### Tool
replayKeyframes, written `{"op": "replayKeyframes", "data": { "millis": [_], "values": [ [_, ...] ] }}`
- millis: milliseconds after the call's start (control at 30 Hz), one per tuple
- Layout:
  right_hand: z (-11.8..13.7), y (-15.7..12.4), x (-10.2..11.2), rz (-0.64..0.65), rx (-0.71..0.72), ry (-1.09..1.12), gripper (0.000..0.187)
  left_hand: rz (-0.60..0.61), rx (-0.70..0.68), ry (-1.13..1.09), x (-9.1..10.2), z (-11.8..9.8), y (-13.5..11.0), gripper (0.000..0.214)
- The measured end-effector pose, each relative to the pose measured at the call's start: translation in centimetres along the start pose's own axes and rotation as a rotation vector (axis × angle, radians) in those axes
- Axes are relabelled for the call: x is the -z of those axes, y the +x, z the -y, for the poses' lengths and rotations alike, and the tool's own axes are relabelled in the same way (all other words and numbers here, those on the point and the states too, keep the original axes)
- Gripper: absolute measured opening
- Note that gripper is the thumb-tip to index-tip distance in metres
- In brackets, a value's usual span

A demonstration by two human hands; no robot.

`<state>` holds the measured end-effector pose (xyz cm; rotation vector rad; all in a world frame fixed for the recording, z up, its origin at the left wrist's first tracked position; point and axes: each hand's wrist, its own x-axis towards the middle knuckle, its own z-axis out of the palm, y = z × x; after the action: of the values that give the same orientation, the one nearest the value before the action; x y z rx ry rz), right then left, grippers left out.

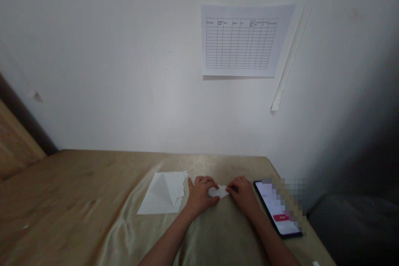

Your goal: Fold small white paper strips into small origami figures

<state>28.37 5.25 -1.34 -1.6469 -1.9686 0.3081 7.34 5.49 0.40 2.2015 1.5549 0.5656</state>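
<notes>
The folded paper [220, 192] lies on the tan cloth [81, 199] between the two hands, its left part and lower edge partly hidden by fingers; it looks roughly triangular, though its layers are too small to make out. The left hand [202, 192] has thumb and forefinger curved closely onto its left end, the other fingers bent. The right hand [242, 191] is nearly closed, fingertips pinching its right point. The bottom of the picture cuts off both forearms. Pixelation covers the right side of the phone [274, 205], near the table's right edge. White sheets [158, 195] lie just beside the left hand, their right edges uneven. Open cloth runs behind the hands to the wall [124, 70], and the widest stretch lies left of the sheets.
</notes>
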Motion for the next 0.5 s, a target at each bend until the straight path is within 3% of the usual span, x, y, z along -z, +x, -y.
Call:
{"op": "replayKeyframes", "data": {
  "millis": [500],
  "values": [
    [0.4,-0.06,-0.2,-0.018,-0.036,-0.064,0.011,-0.012,0.022,0.018,-0.15,-0.32,0.04,0.028]
  ]
}}
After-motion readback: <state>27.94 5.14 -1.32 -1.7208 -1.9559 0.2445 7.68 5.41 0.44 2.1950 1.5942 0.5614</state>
